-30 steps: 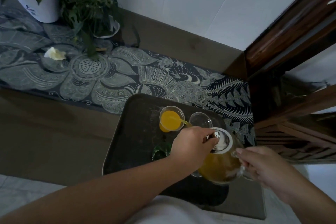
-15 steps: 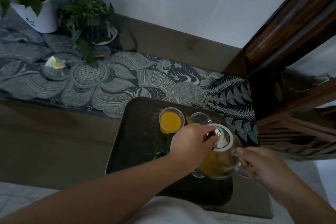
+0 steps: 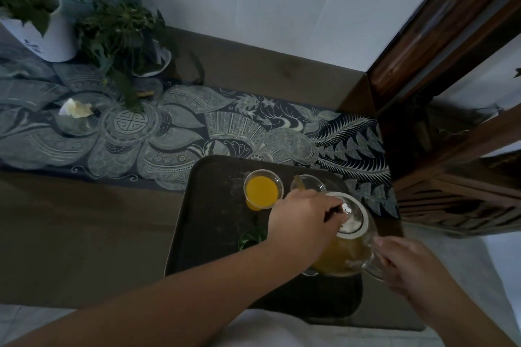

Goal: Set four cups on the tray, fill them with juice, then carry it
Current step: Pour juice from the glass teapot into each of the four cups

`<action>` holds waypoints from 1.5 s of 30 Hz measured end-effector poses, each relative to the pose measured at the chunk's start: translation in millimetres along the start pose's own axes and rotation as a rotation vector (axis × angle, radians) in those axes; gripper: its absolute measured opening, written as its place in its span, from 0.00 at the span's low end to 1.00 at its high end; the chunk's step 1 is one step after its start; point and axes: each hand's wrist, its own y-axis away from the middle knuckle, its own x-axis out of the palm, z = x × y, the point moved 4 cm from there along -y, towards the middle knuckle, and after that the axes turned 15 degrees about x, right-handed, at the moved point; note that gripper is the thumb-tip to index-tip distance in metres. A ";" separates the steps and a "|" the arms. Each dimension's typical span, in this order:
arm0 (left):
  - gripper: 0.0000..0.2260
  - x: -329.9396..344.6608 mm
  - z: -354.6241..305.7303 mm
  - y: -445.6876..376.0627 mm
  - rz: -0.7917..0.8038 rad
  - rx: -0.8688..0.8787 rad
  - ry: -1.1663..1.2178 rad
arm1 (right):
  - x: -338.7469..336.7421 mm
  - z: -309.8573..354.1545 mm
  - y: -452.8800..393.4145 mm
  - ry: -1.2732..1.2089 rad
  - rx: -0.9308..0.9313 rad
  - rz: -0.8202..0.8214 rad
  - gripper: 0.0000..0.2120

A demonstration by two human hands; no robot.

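Orange juice is seen in the clear glass teapot (image 3: 342, 255), which is tipped over the dark rectangular tray (image 3: 208, 220) — its spout is at the rim of an empty-looking clear glass cup (image 3: 308, 184). The teapot's handle is gripped by the right hand (image 3: 408, 267), fingers closed around it. The white-rimmed lid (image 3: 351, 218) is pinned down by the left hand (image 3: 303, 222), fingertips curled on the knob. Just left of the clear cup, a small glass cup full of orange juice (image 3: 262, 190) is parked on the tray. A green cup (image 3: 252, 236) is mostly hidden under the left wrist. The tray's far edge overlaps a dark patterned table runner (image 3: 169, 132) — potted plants (image 3: 118, 34) are kept further back.
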 end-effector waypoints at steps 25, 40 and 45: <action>0.12 102.8 -48.1 -18.5 -0.002 -0.246 0.005 | -104.1 -3.8 -43.9 0.183 -0.132 0.056 0.21; 0.13 122.8 -36.1 -21.2 -0.083 -0.367 0.114 | -110.1 27.1 -64.9 0.417 -0.151 0.143 0.19; 0.14 121.0 -28.0 -22.6 -0.089 -0.377 0.139 | -104.5 35.0 -63.7 0.439 -0.130 0.118 0.18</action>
